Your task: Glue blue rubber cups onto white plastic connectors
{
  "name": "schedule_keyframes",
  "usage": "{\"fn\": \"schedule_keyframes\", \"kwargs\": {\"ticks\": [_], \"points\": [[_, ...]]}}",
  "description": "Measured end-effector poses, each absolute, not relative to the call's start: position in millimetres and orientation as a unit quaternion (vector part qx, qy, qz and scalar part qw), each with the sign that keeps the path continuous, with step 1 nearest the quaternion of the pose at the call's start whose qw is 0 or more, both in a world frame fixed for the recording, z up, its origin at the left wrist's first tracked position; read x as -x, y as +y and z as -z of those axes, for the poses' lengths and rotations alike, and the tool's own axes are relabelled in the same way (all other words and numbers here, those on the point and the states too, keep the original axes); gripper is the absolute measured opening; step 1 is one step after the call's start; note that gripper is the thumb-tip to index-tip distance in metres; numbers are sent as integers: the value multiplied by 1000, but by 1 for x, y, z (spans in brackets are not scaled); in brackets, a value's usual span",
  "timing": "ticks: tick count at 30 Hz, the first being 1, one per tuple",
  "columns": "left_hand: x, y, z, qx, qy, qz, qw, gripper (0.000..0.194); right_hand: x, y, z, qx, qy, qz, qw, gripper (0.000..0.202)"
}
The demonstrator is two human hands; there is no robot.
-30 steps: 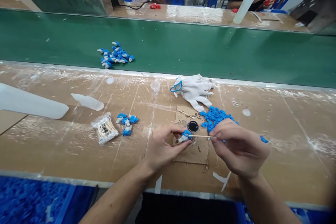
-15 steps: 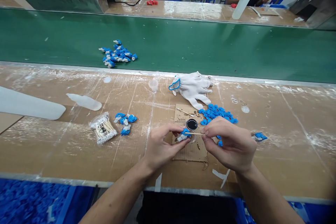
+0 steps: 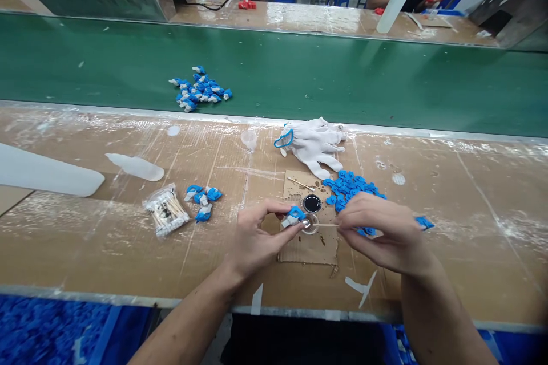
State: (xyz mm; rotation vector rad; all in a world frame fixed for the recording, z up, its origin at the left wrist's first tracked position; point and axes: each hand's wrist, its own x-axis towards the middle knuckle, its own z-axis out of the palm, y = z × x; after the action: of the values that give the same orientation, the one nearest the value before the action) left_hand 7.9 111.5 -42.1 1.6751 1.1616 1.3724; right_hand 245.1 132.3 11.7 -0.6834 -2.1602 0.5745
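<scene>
A person sits at a taped cardboard workbench point(image 3: 128, 239) beside a green conveyor belt point(image 3: 342, 85). Their left hand point(image 3: 252, 239) pinches a small blue and white plastic part point(image 3: 292, 217) between thumb and fingertips, holding it just above a cardboard pad point(image 3: 310, 248). Their right hand point(image 3: 385, 234) grips a thin wooden swab stick point(image 3: 326, 224) between its fingertips, with the tip at a tiny clear dish point(image 3: 310, 223) touching the part. A small round pot of dark liquid point(image 3: 312, 203) sits just behind. A pile of loose blue parts point(image 3: 351, 187) lies near the right hand, with a white glove point(image 3: 314, 144) beyond it. The step appears to be dabbing liquid onto the part. The next move likely needs a steady, precise touch of the swab tip against the part's small face. A bag of swabs point(image 3: 166, 217) lies to the left.
</scene>
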Motion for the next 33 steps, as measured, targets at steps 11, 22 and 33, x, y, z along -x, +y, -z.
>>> {"fn": "schedule_keyframes", "kwargs": {"ticks": [11,22,33], "points": [[0,113,45,-603,440,-566,350,31,-295,140,-15,433,-810,-145,368,17],[-5,115,36,-551,440,-568,425,29,-261,163,20,429,-885,-94,154,19],[-12,113,24,-502,345,-579,541,32,-231,123,-16,331,-778,-256,468,29]]}}
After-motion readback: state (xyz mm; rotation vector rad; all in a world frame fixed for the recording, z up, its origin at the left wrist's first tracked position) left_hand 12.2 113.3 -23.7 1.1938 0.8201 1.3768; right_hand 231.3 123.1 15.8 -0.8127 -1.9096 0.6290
